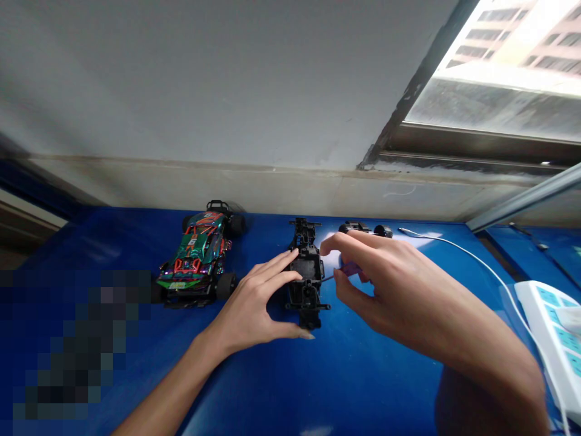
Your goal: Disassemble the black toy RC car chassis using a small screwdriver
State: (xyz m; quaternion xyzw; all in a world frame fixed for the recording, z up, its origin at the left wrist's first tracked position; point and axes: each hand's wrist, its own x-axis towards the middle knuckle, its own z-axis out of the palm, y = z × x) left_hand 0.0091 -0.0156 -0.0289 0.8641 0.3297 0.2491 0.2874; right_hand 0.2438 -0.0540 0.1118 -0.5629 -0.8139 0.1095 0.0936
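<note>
A black toy car chassis (305, 272) lies lengthwise on the blue table, with an open rectangular bay in its middle. My left hand (254, 303) steadies it from the left: the fingertips press on the frame and the thumb reaches round the near end. My right hand (376, 272) is closed around a small screwdriver (350, 269) with a purplish handle, mostly hidden by the fingers. The thin shaft points left and meets the right side of the chassis near its middle. Whether the tip sits in a screw cannot be made out.
A green and orange toy car (195, 248) stands on the table (363, 387) left of the chassis. Black wheeled parts (358, 226) lie behind my right hand. A white cable (472, 254) runs past a power strip (549, 327) at right. The wall (227, 109) bounds the back.
</note>
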